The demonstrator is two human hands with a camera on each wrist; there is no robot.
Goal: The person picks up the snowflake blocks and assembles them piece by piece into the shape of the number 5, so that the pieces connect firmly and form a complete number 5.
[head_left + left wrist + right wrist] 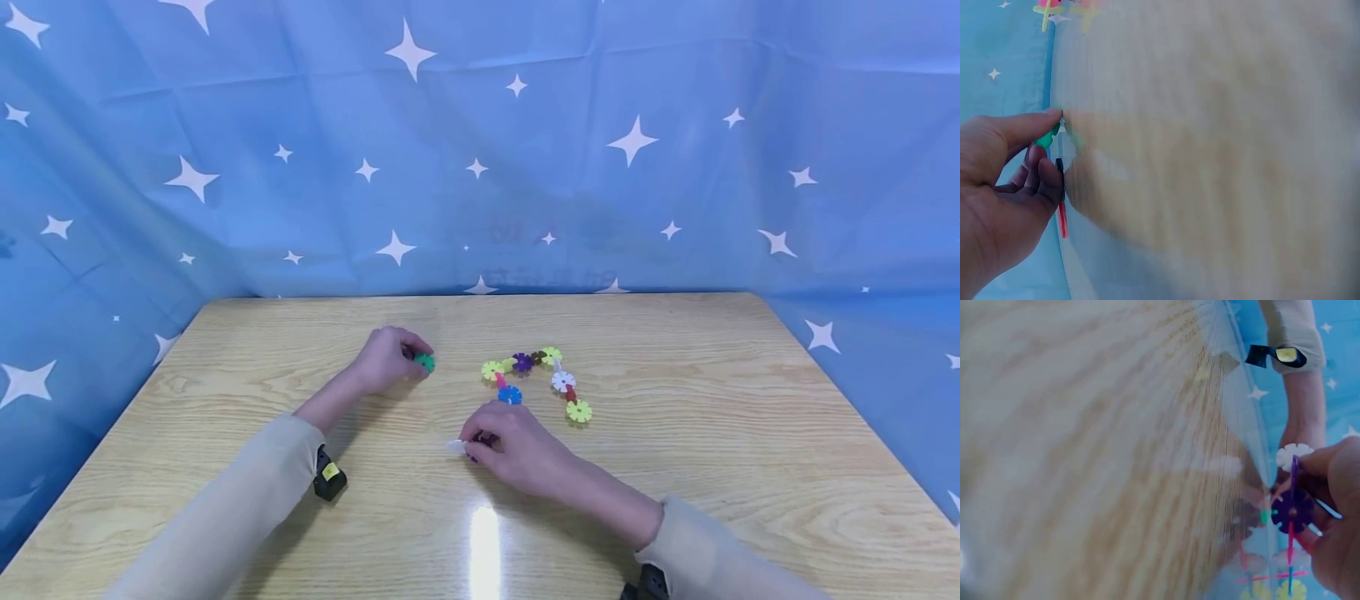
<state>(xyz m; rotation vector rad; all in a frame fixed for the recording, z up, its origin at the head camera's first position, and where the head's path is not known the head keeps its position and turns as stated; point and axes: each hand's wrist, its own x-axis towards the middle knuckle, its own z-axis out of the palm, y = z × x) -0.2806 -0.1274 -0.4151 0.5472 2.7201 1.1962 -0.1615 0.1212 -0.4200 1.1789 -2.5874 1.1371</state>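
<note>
My left hand [384,362] is over the back left part of the table, pinching a green snowflake disc [425,362] between thumb and fingertips. Beside its curled fingers in the left wrist view are a black piece and a red piece [1063,222], both edge-on. Nearer the front, my right hand [521,446] grips the end of a chain of slotted snowflake discs. A purple disc [1292,511] and a white disc [1294,457] show at its fingers in the right wrist view. From there the chain runs back through a blue disc [510,395], partly covered by the hand.
The rest of the chain curves across the wooden table [675,492], past a dark purple disc [522,362] and a white disc [563,382] to a yellow-green disc [579,411]. A blue star-patterned cloth [480,125] hangs behind the table.
</note>
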